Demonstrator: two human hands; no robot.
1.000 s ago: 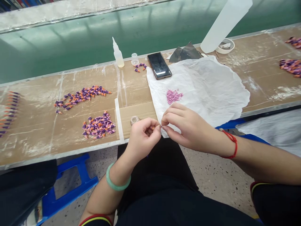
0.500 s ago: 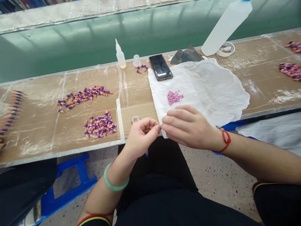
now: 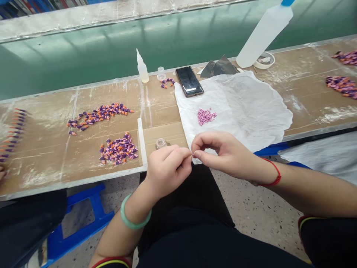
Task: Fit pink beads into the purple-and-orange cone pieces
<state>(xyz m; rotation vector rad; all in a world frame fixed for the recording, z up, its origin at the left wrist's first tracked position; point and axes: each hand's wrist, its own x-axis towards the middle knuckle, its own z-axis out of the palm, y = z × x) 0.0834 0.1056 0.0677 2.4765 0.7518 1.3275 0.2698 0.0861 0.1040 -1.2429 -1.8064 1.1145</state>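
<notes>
White tissue (image 3: pixel 237 111) edge just under right hand (image 3: pixel 227 154); left hand (image 3: pixel 167 171) meets it, both pinching tiny item (image 3: pixel 192 153).

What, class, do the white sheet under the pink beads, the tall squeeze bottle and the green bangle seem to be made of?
The sheet looks like thin paper or soft film: matte, crinkled. The bottle looks like plastic: milky, translucent, with a dull sheen. The bangle looks like polished stone, perhaps jade, though glass is possible: smooth, glossy, mottled pale green.
</notes>
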